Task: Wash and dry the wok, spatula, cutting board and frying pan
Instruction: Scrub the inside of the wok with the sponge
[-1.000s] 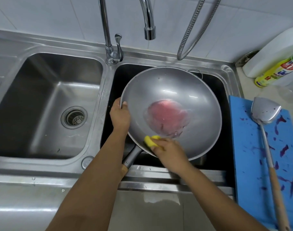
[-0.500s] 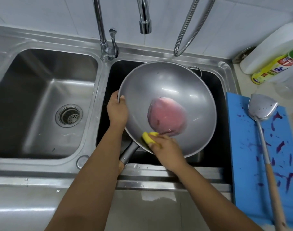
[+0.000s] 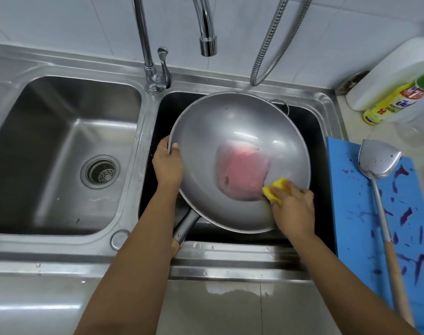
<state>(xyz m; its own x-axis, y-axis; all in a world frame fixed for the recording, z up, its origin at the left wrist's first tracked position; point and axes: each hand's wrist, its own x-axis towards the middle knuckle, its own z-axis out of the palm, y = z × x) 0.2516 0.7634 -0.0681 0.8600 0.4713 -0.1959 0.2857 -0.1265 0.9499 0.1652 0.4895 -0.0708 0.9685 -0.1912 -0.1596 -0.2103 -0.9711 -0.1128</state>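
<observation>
A grey metal wok (image 3: 230, 131) sits tilted over the right sink basin, with a pool of pink water (image 3: 242, 172) in its bottom. My left hand (image 3: 167, 163) grips the wok's left rim. My right hand (image 3: 293, 209) holds a yellow sponge (image 3: 275, 189) and presses it against the wok's inner wall at the lower right. A dark frying pan handle (image 3: 184, 228) sticks out from under the wok; the pan itself is hidden. On the right counter lies a blue cutting board (image 3: 351, 213) with purple stains, and a metal spatula (image 3: 377, 160) with a wooden handle rests on it.
The left sink basin (image 3: 37, 153) holds only its drain (image 3: 100, 171). A tap spout (image 3: 207, 44) and a spray hose (image 3: 269, 56) hang above the wok. A yellow dish soap bottle (image 3: 397, 100) and a white bottle (image 3: 394, 71) stand at the back right.
My right hand has slid the sponge from the wok's lower left inner wall across to the lower right. The pink water has shifted. My left hand keeps its hold on the rim.
</observation>
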